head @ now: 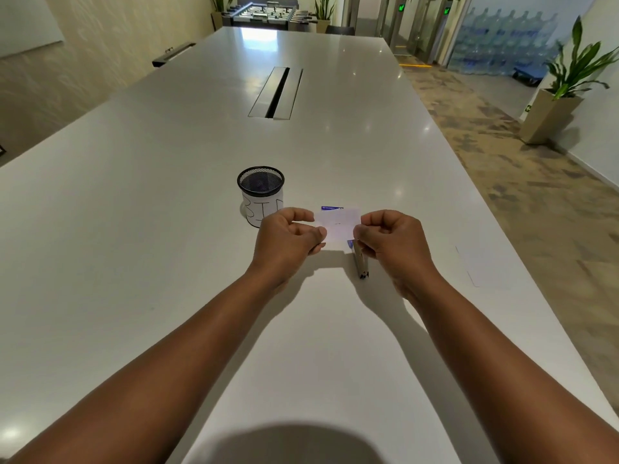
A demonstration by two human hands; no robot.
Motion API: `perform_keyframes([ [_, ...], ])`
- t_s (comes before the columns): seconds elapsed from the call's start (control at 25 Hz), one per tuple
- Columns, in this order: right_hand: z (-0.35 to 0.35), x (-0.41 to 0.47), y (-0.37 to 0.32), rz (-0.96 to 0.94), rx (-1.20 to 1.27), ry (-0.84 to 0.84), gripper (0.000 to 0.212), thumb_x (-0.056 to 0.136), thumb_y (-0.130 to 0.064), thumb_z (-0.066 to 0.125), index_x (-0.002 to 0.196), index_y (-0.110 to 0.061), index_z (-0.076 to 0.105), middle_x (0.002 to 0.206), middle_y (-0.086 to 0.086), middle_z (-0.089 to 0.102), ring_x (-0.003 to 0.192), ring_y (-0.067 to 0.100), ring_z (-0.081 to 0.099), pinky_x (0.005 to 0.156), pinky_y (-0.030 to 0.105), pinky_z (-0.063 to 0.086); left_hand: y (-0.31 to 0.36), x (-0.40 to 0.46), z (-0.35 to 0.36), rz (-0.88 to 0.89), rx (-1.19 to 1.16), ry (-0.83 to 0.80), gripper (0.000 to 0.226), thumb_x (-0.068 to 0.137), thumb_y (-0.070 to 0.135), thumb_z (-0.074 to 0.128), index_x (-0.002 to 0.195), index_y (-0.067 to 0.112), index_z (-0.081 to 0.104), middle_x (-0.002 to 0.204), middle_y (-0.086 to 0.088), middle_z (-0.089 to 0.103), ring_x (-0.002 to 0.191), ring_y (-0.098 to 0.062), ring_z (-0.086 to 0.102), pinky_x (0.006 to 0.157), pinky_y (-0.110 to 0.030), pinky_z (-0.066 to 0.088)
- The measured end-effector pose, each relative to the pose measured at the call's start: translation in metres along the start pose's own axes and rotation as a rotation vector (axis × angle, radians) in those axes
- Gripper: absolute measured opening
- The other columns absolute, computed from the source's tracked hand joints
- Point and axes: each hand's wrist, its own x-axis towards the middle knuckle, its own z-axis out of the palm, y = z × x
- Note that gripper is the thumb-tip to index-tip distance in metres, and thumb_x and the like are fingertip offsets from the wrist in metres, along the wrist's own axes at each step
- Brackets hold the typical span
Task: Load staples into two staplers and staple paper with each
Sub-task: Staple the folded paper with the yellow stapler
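Head view: a long white glossy table (167, 229) running away toward the far end of the room, ceiling lights mirrored on its top. Sunk into the middle, a metal cable hatch (276, 92) with a dark slot. Nearer, a black mesh cup (260, 192) wrapped in a white label with handwritten letters, standing upright just left of the hands.

Above the table, a small white paper slip (338, 226) held up between both hands, a tiny dark mark, possibly a staple, at its middle. Left hand (284, 242): fingers curled, thumb and forefinger pinching the slip's left edge. Right hand (395, 242): fingers curled likewise, pinching the right edge. Behind the slip's top edge, a blue-and-white box (332, 207), mostly hidden. Below the slip and partly under the right hand, a silvery stapler (360, 262) with a blue tip, lying on the table; open or closed, cannot tell. Well to the right, near the table edge, a white sheet (475, 266) lying flat, barely distinct from the surface.

Beyond the far end, a foosball table (268, 13) flanked by potted plants. On the right, patterned brown carpet (485, 128), a tall planter (549, 112) with a green plant, glass gates with green signs, and stacked water bottles (502, 38) behind glass. At left, a textured beige wall (100, 45).
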Motion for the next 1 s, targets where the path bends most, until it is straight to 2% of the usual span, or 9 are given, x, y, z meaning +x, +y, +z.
perform_keyframes([
  [0.12, 0.002, 0.005, -0.003, -0.090, -0.156, 0.022, 0.013, 0.082, -0.005, 0.069, 0.079, -0.016, 0.075, 0.065, 0.007, 0.070, 0.056, 0.017, 0.058, 0.063, 0.036, 0.051, -0.015, 0.008, -0.001, 0.029, 0.063, 0.032, 0.016, 0.085, 0.002, 0.078, 0.092, 0.012, 0.067, 0.061, -0.002, 0.070, 0.065, -0.021, 0.071, 0.074, -0.038, 0.062],
  [0.2, 0.001, 0.011, -0.007, -0.145, -0.250, 0.038, 0.016, 0.083, -0.007, 0.068, 0.081, -0.020, 0.076, 0.068, -0.002, 0.073, 0.058, 0.014, 0.061, 0.063, 0.034, 0.052, -0.027, 0.014, -0.005, 0.073, 0.181, 0.052, 0.013, 0.085, 0.005, 0.077, 0.087, 0.015, 0.069, 0.061, 0.002, 0.069, 0.063, -0.014, 0.070, 0.071, -0.032, 0.061],
  [0.28, 0.002, 0.018, -0.013, -0.217, -0.342, 0.048, 0.018, 0.087, -0.008, 0.067, 0.086, -0.023, 0.078, 0.075, -0.007, 0.074, 0.066, 0.010, 0.066, 0.066, 0.029, 0.054, -0.037, 0.020, -0.008, 0.172, 0.404, 0.068, 0.010, 0.087, 0.011, 0.072, 0.084, 0.021, 0.071, 0.066, 0.007, 0.070, 0.062, -0.004, 0.067, 0.065, -0.022, 0.054],
  [0.32, 0.003, 0.022, -0.017, -0.261, -0.380, 0.044, 0.019, 0.089, -0.008, 0.067, 0.088, -0.023, 0.078, 0.077, -0.010, 0.074, 0.068, 0.006, 0.067, 0.065, 0.024, 0.054, -0.041, 0.023, -0.010, 0.234, 0.546, 0.046, 0.009, 0.089, 0.015, 0.068, 0.084, 0.022, 0.072, 0.071, 0.007, 0.071, 0.066, -0.006, 0.066, 0.065, -0.022, 0.051],
  [0.44, 0.019, 0.035, -0.035, -0.440, -0.478, 0.028, 0.024, 0.092, -0.006, 0.064, 0.099, -0.022, 0.080, 0.083, -0.014, 0.073, 0.069, -0.004, 0.065, 0.063, 0.009, 0.049, -0.053, 0.031, -0.013, 0.372, 0.941, -0.088, 0.021, 0.095, 0.020, 0.055, 0.079, 0.014, 0.066, 0.074, -0.002, 0.065, 0.071, -0.026, 0.061, 0.064, -0.036, 0.050],
  [0.52, 0.034, 0.044, -0.045, -0.597, -0.553, 0.028, 0.025, 0.093, -0.004, 0.063, 0.107, -0.016, 0.080, 0.092, -0.004, 0.075, 0.078, 0.002, 0.065, 0.074, 0.017, 0.053, -0.061, 0.037, -0.014, 0.445, 1.066, -0.125, 0.027, 0.095, 0.018, 0.049, 0.069, 0.011, 0.051, 0.067, -0.005, 0.053, 0.066, -0.032, 0.053, 0.058, -0.042, 0.044],
  [0.64, 0.059, 0.059, -0.056, -0.783, -0.642, 0.006, 0.025, 0.092, -0.003, 0.063, 0.112, -0.011, 0.077, 0.098, 0.007, 0.076, 0.084, 0.015, 0.065, 0.079, 0.030, 0.055, -0.063, 0.048, -0.015, 0.502, 1.104, -0.123, 0.021, 0.094, 0.021, 0.048, 0.075, 0.016, 0.053, 0.067, -0.006, 0.059, 0.060, -0.030, 0.051, 0.053, -0.037, 0.039],
  [0.8, 0.092, 0.075, -0.061, -0.893, -0.717, -0.086, 0.019, 0.093, -0.003, 0.061, 0.104, -0.008, 0.076, 0.093, 0.011, 0.075, 0.079, 0.027, 0.068, 0.071, 0.040, 0.057, -0.067, 0.056, -0.015, 0.532, 1.130, -0.124, 0.015, 0.095, 0.027, 0.047, 0.081, 0.022, 0.049, 0.068, -0.004, 0.060, 0.055, -0.028, 0.047, 0.054, -0.033, 0.043],
  [1.0, 0.121, 0.091, -0.053, -0.877, -0.886, -0.214, 0.022, 0.096, -0.006, 0.057, 0.107, -0.009, 0.075, 0.095, 0.011, 0.072, 0.079, 0.031, 0.066, 0.067, 0.038, 0.053, -0.074, 0.060, -0.017, 0.560, 1.115, -0.097, 0.019, 0.095, 0.029, 0.049, 0.077, 0.022, 0.045, 0.063, 0.003, 0.050, 0.052, -0.025, 0.045, 0.052, -0.030, 0.041],
])
